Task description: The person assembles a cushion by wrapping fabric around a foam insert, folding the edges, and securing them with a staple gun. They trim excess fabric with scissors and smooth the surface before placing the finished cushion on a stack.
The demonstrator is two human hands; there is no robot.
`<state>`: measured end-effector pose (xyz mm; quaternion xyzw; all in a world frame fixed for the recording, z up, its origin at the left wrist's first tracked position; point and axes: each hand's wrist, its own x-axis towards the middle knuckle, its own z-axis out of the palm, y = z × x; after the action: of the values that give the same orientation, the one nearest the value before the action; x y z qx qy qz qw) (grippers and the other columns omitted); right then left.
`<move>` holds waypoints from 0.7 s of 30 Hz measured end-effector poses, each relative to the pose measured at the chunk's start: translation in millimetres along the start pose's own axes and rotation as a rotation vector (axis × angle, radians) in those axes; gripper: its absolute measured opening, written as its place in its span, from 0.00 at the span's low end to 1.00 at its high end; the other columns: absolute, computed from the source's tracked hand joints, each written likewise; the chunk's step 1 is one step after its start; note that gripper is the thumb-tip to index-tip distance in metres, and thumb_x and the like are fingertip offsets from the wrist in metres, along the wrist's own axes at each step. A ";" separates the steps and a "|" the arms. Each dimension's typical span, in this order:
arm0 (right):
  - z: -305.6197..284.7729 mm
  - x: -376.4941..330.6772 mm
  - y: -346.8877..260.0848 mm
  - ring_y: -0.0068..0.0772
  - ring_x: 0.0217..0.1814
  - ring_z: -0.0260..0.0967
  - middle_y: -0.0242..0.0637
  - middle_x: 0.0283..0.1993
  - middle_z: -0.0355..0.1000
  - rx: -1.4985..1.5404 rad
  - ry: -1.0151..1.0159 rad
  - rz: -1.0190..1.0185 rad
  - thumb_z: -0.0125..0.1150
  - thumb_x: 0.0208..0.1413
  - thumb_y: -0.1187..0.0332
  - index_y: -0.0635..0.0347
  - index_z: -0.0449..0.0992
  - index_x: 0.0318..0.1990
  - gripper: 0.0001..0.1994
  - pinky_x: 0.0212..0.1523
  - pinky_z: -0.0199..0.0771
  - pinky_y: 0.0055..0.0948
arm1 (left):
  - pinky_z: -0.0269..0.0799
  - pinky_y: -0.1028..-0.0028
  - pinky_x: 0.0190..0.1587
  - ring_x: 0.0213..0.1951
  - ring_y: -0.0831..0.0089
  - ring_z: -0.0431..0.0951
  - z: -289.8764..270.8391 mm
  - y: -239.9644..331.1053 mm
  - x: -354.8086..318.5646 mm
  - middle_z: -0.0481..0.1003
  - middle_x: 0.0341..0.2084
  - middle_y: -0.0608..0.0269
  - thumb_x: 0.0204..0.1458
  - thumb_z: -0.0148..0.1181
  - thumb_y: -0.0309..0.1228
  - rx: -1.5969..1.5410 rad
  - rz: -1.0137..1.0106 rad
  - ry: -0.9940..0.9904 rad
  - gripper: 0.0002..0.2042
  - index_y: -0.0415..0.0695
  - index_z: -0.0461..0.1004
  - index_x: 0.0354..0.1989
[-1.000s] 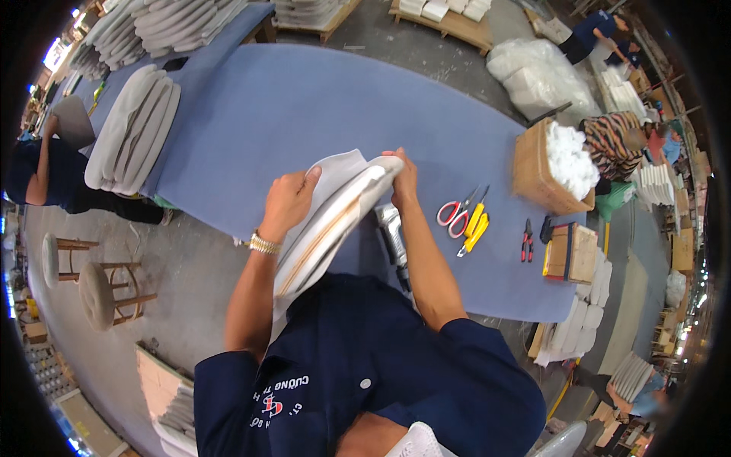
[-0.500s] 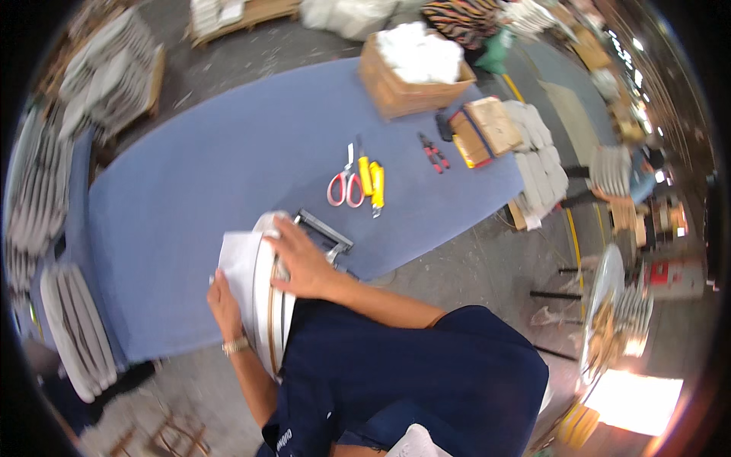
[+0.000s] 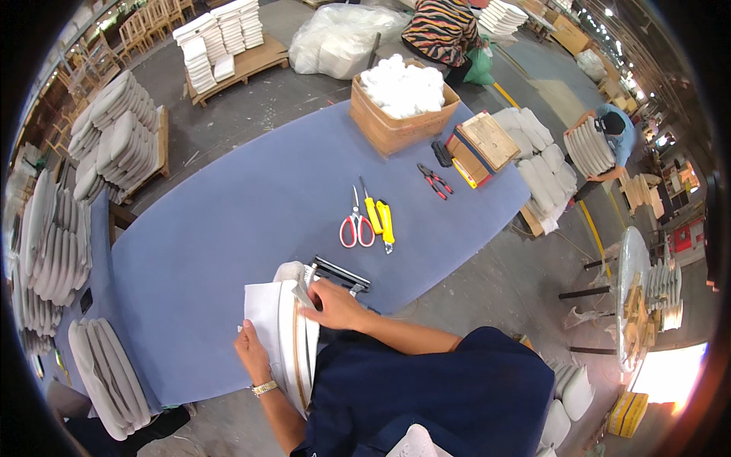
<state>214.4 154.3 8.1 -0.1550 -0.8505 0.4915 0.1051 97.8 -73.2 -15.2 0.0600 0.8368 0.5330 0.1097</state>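
A white padded seat cushion (image 3: 291,335) with a wooden base stands on its edge at the near side of the blue table (image 3: 228,221), white fabric spreading to its left. My left hand (image 3: 251,355) holds that fabric and the cushion's left side. My right hand (image 3: 331,305) presses on the cushion's top right edge, fingers closed on the fabric. A black staple gun (image 3: 340,274) lies just behind my right hand.
Red-handled scissors (image 3: 356,225), two yellow tools (image 3: 379,219) and pliers (image 3: 433,180) lie mid-table. A cardboard box of white stuffing (image 3: 402,103) and a wooden box (image 3: 480,145) stand at the far right. Stacked cushions (image 3: 106,385) sit left. Another person (image 3: 607,137) works at right.
The view has swung, so the table now spreads wider. The cushion stays upright between my hands; my right hand has shifted slightly along its top edge.
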 end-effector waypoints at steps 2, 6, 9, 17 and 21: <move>4.0 -5.8 -1.5 0.54 0.41 0.73 0.47 0.38 0.72 -0.076 -0.106 0.001 0.61 0.64 0.53 0.63 0.73 0.39 0.19 0.43 0.71 0.49 | 0.46 0.69 0.25 0.25 0.81 0.50 0.3 8.7 -4.5 0.53 0.18 0.76 0.73 0.49 0.42 0.005 0.036 -0.013 0.25 0.43 0.55 0.22; 27.1 0.9 20.4 0.58 0.45 0.73 0.54 0.42 0.73 0.088 -0.110 0.045 0.49 0.72 0.53 0.67 0.75 0.42 0.21 0.47 0.72 0.50 | 0.49 0.68 0.25 0.26 0.80 0.51 0.2 30.3 -10.2 0.55 0.19 0.74 0.73 0.49 0.41 0.062 0.174 0.005 0.25 0.39 0.58 0.23; 25.9 14.7 -14.0 0.59 0.47 0.74 0.55 0.44 0.74 0.270 -0.097 0.000 0.44 0.75 0.53 0.68 0.76 0.46 0.23 0.49 0.72 0.49 | 0.51 0.68 0.26 0.26 0.78 0.52 -25.4 37.6 -11.1 0.57 0.20 0.71 0.73 0.49 0.40 0.085 0.251 0.094 0.23 0.36 0.63 0.26; 21.1 115.7 -148.9 0.60 0.38 0.73 0.49 0.34 0.77 0.455 -0.009 -0.416 0.51 0.71 0.56 0.64 0.75 0.37 0.18 0.39 0.69 0.50 | 0.73 0.65 0.46 0.43 0.64 0.79 -75.7 121.7 -30.6 0.81 0.43 0.50 0.73 0.47 0.38 0.170 0.490 0.428 0.20 0.30 0.78 0.47; -2.9 131.7 -220.5 0.56 0.37 0.76 0.47 0.31 0.77 0.200 -0.202 -0.719 0.54 0.69 0.56 0.57 0.78 0.40 0.15 0.38 0.73 0.49 | 0.75 0.63 0.52 0.49 0.58 0.81 -83.7 117.9 -50.5 0.81 0.50 0.47 0.73 0.48 0.37 0.372 0.575 0.450 0.20 0.28 0.79 0.51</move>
<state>57.5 101.5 204.5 0.2135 -0.8044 0.5166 0.2012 124.1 -107.7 131.7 0.1924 0.8711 0.3814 -0.2422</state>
